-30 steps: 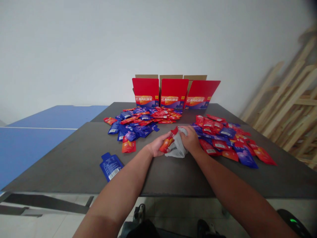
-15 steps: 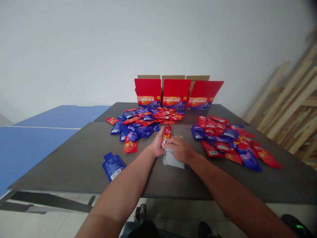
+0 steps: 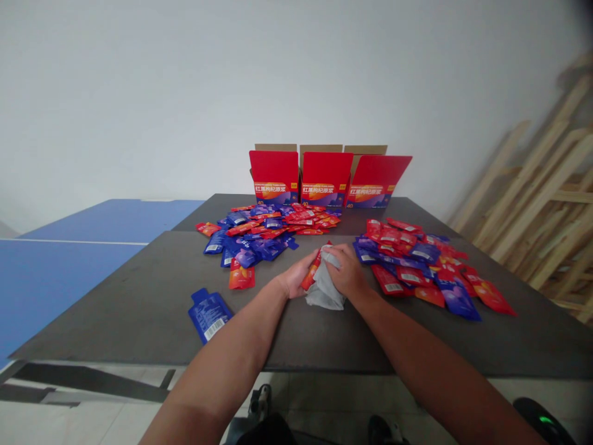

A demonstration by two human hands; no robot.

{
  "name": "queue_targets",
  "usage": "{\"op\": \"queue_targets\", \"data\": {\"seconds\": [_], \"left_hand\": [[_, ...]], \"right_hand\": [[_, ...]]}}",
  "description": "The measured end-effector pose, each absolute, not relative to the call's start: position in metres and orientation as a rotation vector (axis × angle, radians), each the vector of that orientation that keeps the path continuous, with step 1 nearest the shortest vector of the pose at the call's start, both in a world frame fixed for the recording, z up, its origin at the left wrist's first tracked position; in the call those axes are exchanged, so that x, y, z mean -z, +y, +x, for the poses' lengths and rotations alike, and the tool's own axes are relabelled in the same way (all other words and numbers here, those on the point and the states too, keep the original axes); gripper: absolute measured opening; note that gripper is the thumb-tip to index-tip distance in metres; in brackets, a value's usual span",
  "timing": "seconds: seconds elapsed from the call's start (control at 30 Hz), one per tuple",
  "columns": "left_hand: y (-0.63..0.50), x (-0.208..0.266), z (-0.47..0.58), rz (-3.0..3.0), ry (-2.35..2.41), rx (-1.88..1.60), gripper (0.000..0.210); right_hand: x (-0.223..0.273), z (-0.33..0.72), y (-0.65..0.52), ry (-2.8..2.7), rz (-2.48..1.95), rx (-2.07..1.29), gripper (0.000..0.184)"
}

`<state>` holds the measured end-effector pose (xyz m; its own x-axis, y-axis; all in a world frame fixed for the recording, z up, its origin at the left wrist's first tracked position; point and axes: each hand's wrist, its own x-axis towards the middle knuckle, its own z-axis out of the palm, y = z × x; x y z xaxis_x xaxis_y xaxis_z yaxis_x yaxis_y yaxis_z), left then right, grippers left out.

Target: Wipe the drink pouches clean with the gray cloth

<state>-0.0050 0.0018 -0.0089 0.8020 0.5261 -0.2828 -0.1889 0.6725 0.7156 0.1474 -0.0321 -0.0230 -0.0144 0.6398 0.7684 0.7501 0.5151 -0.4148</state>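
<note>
Red cartons [image 3: 327,167] are standing at 12 o'clock, all reading 红黑枸杞原浆 plus a "40" in the corner. Left hand [image 3: 294,280] is curling snugly round a red pouch [image 3: 311,276], sitting toward 5 o'clock from mid-view; right hand [image 3: 348,272] is gripping grey cloth [image 3: 327,292] against it. Blue pouch [image 3: 209,314] at 8's showing a barcode, way too tiny to read tbh.
</note>
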Motion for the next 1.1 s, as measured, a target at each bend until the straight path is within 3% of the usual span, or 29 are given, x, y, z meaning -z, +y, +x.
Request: {"op": "queue_targets", "data": {"seconds": [0.4, 0.63, 0.8, 1.1], "left_hand": [[0.009, 0.007, -0.010, 0.613, 0.534, -0.446, 0.042], [0.013, 0.011, -0.009, 0.557, 0.534, -0.493, 0.052], [0.009, 0.015, -0.006, 0.620, 0.589, -0.444, 0.060], [0.002, 0.017, 0.005, 0.721, 0.572, -0.551, 0.042]], "right_hand": [[0.023, 0.168, -0.022, -1.423, -1.356, 0.131, 0.022], [0.024, 0.140, -0.043, -2.091, -0.838, 0.145, 0.034], [0.024, 0.130, -0.045, -2.185, -0.794, 0.191, 0.035], [0.024, 0.137, -0.041, -1.879, -0.976, 0.140, 0.036]]}}
